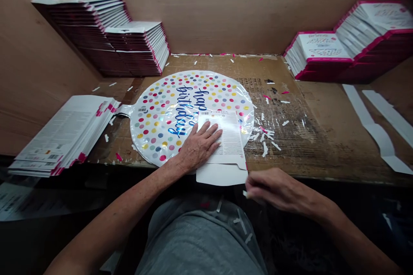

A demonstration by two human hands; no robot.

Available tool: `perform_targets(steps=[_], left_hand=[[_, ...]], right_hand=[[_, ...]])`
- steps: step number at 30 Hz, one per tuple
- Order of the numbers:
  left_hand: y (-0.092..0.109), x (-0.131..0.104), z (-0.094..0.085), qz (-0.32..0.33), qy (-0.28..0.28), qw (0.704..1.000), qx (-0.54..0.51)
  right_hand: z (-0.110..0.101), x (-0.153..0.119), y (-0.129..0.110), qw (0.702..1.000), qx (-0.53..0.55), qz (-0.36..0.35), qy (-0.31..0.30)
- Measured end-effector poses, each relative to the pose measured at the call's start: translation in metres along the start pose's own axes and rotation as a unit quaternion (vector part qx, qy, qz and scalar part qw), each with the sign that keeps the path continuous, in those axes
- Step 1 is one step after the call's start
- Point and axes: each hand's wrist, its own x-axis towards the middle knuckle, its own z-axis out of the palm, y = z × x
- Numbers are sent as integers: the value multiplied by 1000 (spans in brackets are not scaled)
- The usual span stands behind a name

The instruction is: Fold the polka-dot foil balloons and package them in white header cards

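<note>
A round dotted foil balloon [161, 111] with "happy birthday" lettering lies flat on the cardboard-covered table. On its right part rests a white printed packet [226, 150], whose blank flap hangs toward the front edge. My left hand [198, 146] lies spread on the packet and the foil, holding nothing. Just right of the flap, my right hand [267, 189] is closed, slightly blurred, with a small white paper strip [245, 194] at its fingertips.
Flat packets [64, 133] are stacked at the left front. Taller stacks [129, 47] stand back left, and pink-edged packets [322, 51] back right. Long white strips [374, 133] lie right. Paper scraps [266, 137] dot the table [316, 137] and my lap.
</note>
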Motion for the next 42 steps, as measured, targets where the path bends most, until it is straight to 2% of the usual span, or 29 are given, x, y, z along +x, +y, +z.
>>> perform_targets(steps=[1,3,5,6,8,10,12,15,17,20,22,24,26,28,29,31,33,34,35,37,39,40,42], left_hand=[[-1,2,0,4,-3,1000,-3],[-2,6,-2,10,-5,1000,-12],[-1,5,-6,2,17,999,-27],[1,2,-8,-5,40,998,-38],[4,-11,-13,-1,99,992,-73],[8,-31,-17,40,125,984,-118],[10,-52,-18,86,98,980,-151],[10,-72,-15,90,62,978,-177],[11,-73,-12,72,77,976,-190],[15,-60,-10,13,126,975,-184],[20,-48,-7,-78,151,975,-143],[24,-38,-3,-179,163,967,-83],[26,-33,2,-231,169,957,-43],[30,-33,3,-228,180,955,-52],[32,-35,2,-223,183,954,-74],[39,-38,-5,-246,194,939,-146],[45,-39,-15,-308,188,892,-273],[47,-38,-20,-337,174,853,-358],[47,-36,-24,-356,158,803,-450],[43,-29,-29,-369,148,685,-610],[34,-21,-30,-379,189,587,-690],[29,-17,-29,-384,218,556,-704],[18,-12,-26,-385,266,529,-708]], right_hand=[[1,-11,1,1000,-4,20,6],[11,-20,2,992,-78,30,92],[29,-14,4,964,-171,-7,204],[38,-7,5,949,-204,-35,237],[53,7,7,929,-243,-81,265],[61,16,10,921,-259,-101,274],[63,20,12,917,-261,-106,283],[60,21,14,920,-226,-109,300],[56,25,13,928,-173,-89,318],[51,37,9,938,-83,-6,335],[49,47,6,932,-63,63,352],[49,51,5,923,-102,87,360],[52,46,5,927,-172,42,329],[54,35,5,931,-223,-26,289],[54,29,5,929,-231,-51,285],[52,21,5,918,-225,-67,320],[46,24,3,903,-203,-64,372],[43,30,2,895,-195,-63,395],[39,38,1,889,-192,-64,411],[33,62,0,889,-193,-77,408],[28,89,-1,901,-198,-74,379],[25,103,-1,907,-202,-62,365],[22,128,-3,914,-211,-21,345]])
